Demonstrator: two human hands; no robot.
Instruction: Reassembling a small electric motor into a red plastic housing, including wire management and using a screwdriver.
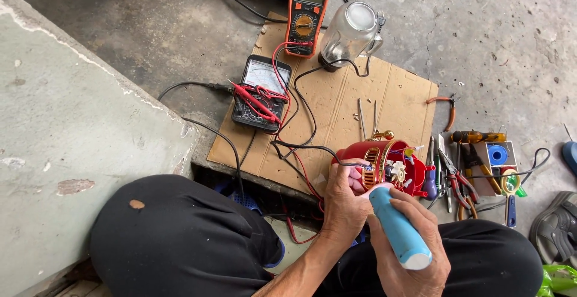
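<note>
Red motor housing [375, 156], round and opened so that gold-coloured windings and a small white fan wheel show, is held above the near edge of a cardboard sheet [396, 96], in front of the person's knees. Left hand [344, 204] has its fingers [356, 180] closed around the housing's near side, and right hand [415, 255] grips a light blue cylindrical tool [399, 234] whose tip points into the opening. A black cable [303, 147] runs from the housing across the cardboard, tangled with red test leads [264, 96], toward 2 meters: a black analog meter [261, 93] lying flat and an orange digital multimeter [308, 12] beyond it. Beside the orange meter a clear blender jar [351, 33] stands tilted on its dark base. 2 thin metal rods [368, 120] lie just behind the housing. To the right, pliers [446, 108] with orange grips lie apart on the ground, while screwdrivers, cutters [460, 183] and a blue solder spool [497, 153] crowd together close to the housing. The cardboard serves as the work surface on a rough grey concrete floor [505, 45]; a raised concrete ledge [72, 123] runs along the left, and a sandal [556, 228] sits at the far right.
</note>
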